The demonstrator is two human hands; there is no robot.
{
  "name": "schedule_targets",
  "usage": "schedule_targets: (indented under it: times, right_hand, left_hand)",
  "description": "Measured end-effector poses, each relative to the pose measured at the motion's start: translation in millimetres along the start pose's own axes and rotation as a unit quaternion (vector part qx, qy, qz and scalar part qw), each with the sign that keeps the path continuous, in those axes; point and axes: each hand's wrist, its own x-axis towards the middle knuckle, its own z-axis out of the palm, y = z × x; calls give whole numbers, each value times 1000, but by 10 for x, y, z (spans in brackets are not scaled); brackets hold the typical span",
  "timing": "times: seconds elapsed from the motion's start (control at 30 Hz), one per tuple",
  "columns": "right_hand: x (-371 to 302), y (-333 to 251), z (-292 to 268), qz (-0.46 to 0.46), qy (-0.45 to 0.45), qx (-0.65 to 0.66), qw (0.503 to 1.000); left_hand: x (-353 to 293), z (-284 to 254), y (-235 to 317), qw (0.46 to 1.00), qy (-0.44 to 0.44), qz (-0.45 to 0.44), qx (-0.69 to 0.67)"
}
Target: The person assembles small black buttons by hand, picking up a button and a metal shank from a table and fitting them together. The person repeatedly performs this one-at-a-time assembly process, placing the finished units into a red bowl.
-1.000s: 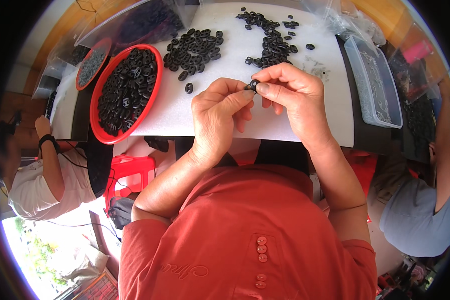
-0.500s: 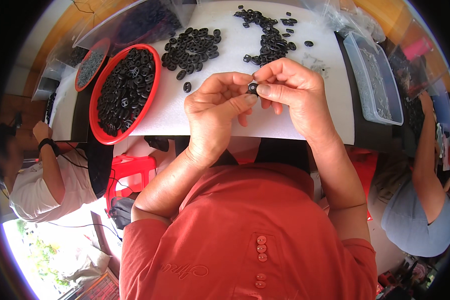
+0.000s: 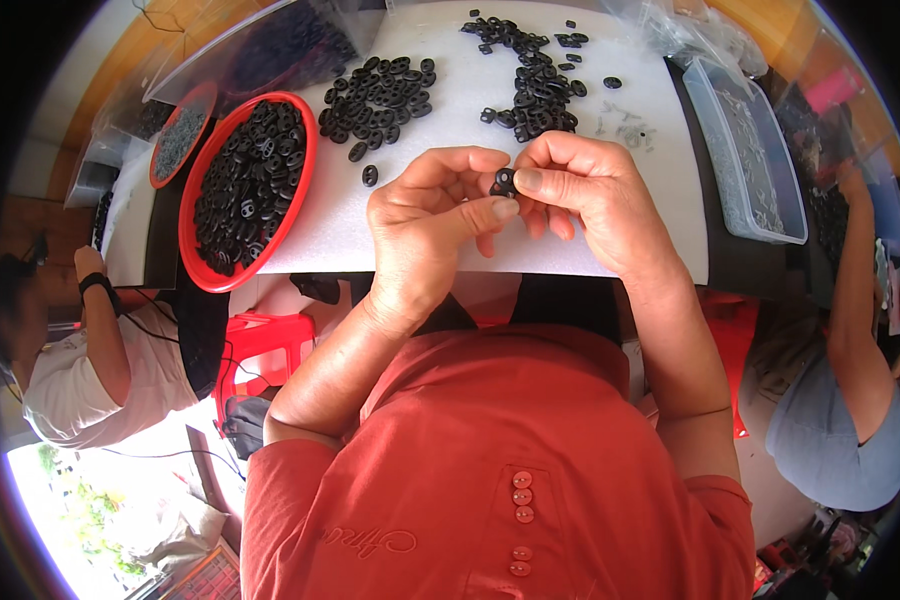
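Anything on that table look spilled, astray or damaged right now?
Small pale pieces lie loose on the white mat, outside the clear bin, perhaps spilled. One oval black piece near the left hand sits apart from its pile, as if strayed. The black part in the right hand is too small to check for damage.

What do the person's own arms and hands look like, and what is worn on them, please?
Short, plain red fabric sleeves leave both forearms bare. The left hand and right hand are gloveless, and no rings, watch or bracelet show.
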Motion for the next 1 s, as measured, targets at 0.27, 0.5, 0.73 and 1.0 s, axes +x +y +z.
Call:
schedule_targets:
  times: [0.27,0.5,0.73,1.0]
  right_hand:
    - [-37,-11,2,-1,-50,10,999]
    - [-85,18,59,-19,-90,78,993]
    - [-127,-32,169,12,-97,122,988]
    - [-88,72,438,60,-103,193,974]
  left_hand:
    - [-12,-70,-4,997,-57,41,35]
    - [-36,-104,65,994,-99,45,-21]
    - [-140,-103,83,992,-92,48,-72]
    - [-277,-185,37,992,-30,62,-106]
